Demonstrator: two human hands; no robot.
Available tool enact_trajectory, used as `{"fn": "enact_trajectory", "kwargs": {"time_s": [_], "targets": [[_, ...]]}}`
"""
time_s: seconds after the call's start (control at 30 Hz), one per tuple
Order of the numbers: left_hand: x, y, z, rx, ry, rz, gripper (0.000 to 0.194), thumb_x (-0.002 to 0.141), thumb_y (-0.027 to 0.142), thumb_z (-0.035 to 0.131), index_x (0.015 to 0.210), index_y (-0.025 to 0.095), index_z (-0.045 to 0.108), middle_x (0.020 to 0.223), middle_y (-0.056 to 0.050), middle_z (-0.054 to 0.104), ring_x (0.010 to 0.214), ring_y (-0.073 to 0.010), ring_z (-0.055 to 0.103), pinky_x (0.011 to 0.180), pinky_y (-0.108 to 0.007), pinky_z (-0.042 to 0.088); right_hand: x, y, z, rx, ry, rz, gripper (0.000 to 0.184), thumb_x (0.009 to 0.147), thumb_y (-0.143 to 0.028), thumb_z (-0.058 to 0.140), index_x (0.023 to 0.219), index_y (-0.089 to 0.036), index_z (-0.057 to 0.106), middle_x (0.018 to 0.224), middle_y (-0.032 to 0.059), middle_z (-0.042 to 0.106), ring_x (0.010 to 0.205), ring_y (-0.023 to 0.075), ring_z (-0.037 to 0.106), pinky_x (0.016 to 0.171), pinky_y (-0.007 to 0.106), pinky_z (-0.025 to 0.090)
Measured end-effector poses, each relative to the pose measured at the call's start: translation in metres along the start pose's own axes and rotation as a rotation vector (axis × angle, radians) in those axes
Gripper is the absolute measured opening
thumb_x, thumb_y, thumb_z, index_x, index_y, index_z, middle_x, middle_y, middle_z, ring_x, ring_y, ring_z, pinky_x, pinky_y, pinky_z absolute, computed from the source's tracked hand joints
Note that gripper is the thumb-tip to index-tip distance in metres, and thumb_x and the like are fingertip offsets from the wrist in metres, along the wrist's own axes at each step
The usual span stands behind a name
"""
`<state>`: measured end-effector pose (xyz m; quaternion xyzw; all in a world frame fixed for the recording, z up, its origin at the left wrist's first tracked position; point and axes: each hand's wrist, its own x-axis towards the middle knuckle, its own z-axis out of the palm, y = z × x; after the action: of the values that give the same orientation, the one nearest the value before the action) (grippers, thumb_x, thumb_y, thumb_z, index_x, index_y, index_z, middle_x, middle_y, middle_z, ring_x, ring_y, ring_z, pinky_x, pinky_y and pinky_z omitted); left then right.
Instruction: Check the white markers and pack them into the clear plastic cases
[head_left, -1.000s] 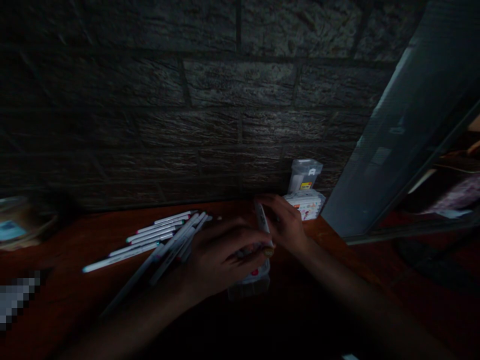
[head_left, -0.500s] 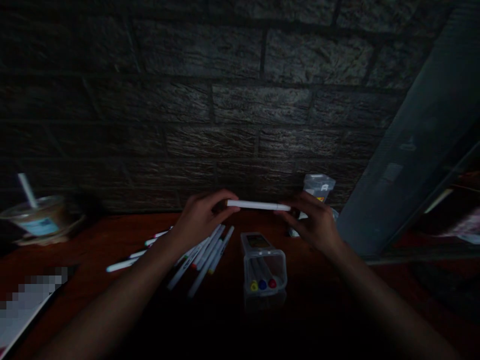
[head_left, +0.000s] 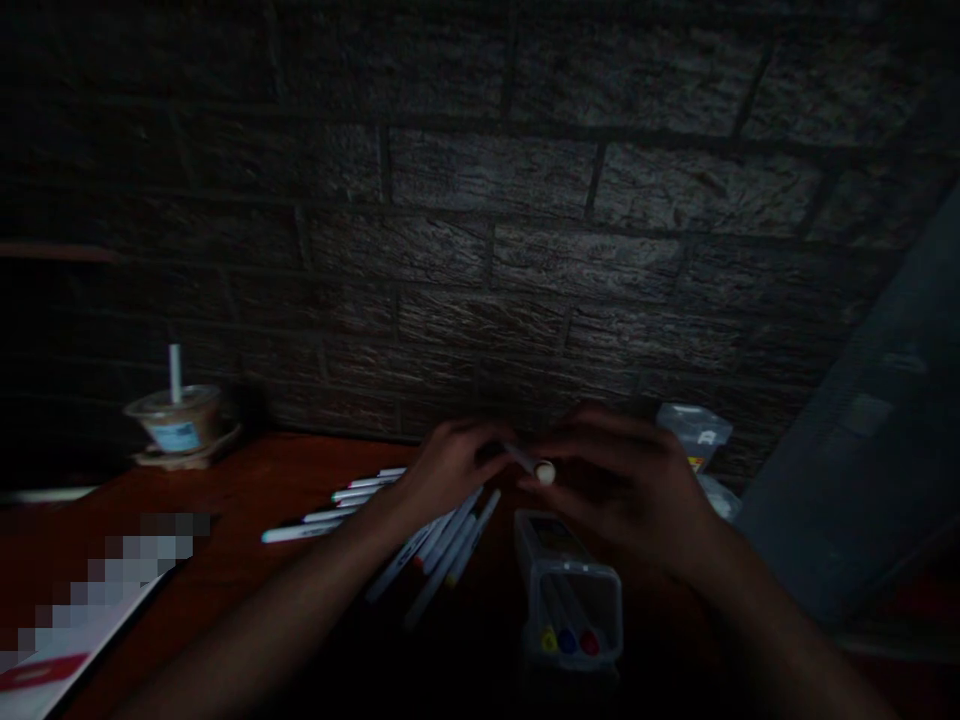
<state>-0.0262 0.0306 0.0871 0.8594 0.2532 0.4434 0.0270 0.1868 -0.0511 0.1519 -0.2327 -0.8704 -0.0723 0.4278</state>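
Observation:
In the head view a white marker pen [head_left: 525, 460] is held up above the table, its round pale end turned toward me. My left hand [head_left: 461, 460] pinches its far part between thumb and fingers. Around the near end, the fingers and thumb of my right hand [head_left: 622, 465] are closed, somewhat blurred. Below them a clear plastic case [head_left: 574, 585] lies on the table, holding markers with yellow, blue and red ends. Several loose white markers [head_left: 450, 540] lie side by side to the left of the case, partly hidden by my left forearm.
A lidded drink cup [head_left: 180, 420] with a straw stands on a coaster at the left. A clear container [head_left: 697, 430] is by the wall, behind my right hand. A sheet or booklet [head_left: 82, 630] lies at lower left. The brick wall [head_left: 480, 250] closes off the back.
The marker has swung from lying crosswise between both hands to pointing its end at me. My hands have come closer together. The view has shifted left and up.

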Motion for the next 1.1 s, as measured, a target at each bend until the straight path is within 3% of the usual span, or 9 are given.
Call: {"fn": "enact_trajectory", "kwargs": {"time_s": [0.27, 0.6, 1.1], "targets": [[-0.003, 0.021, 0.005, -0.051, -0.045, 0.090, 0.014, 0.087, 0.009, 0.064, 0.095, 0.015, 0.074, 0.087, -0.004, 0.079, 0.076, -0.0189, 0.076, 0.067, -0.028, 0.059, -0.009, -0.007, 0.006, 0.032, -0.072, -0.065, 0.014, 0.093, -0.016, 0.075, 0.106, -0.016, 0.072, 0.093, 0.0040, 0.072, 0.075, 0.0131, 0.068, 0.065, 0.023, 0.051], [-0.005, 0.022, 0.008, -0.072, -0.025, 0.100, 0.008, 0.085, 0.012, 0.066, 0.087, 0.018, 0.071, 0.083, -0.003, 0.078, 0.074, -0.0183, 0.074, 0.068, -0.026, 0.058, -0.010, -0.010, 0.002, -0.031, -0.103, -0.081, 0.014, 0.098, -0.023, 0.070, 0.111, -0.020, 0.071, 0.097, 0.0041, 0.075, 0.082, 0.0154, 0.070, 0.067, 0.025, 0.051], [-0.002, 0.025, 0.004, -0.030, -0.056, 0.109, 0.014, 0.091, 0.016, 0.065, 0.101, 0.018, 0.075, 0.089, -0.004, 0.079, 0.078, -0.0185, 0.075, 0.072, -0.029, 0.060, -0.010, -0.016, -0.005, -0.092, -0.084, -0.085, 0.012, 0.096, -0.022, 0.071, 0.108, -0.021, 0.072, 0.089, 0.0031, 0.073, 0.076, 0.0158, 0.070, 0.068, 0.026, 0.054]]}}
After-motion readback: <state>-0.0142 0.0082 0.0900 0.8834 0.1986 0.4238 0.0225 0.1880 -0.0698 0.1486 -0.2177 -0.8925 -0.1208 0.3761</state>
